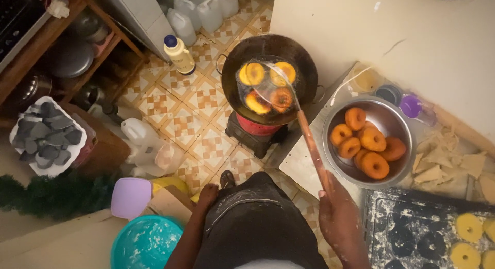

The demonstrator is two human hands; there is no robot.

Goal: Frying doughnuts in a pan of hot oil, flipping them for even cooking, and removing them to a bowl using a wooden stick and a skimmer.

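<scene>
the dark frying pan [304,68] sits on a red stove [256,128] on the tiled floor [198,104], with open floor to its left as far as the yellow bottle [178,54] and the white jugs [142,140]. a wire skimmer [265,88] full of doughnuts covers the pan's middle, and its long wooden handle [312,153] slants across the gap between pan and steel bowl [392,119]. the bowl, heaped with fried doughnuts, blocks the table's near edge; small cups [399,100] crowd behind it. a floured tray [407,222] with raw dough rings fills the right corner. a teal basin [146,243] closes the lower left.

Head-worn view, steeply down, standing height.
</scene>
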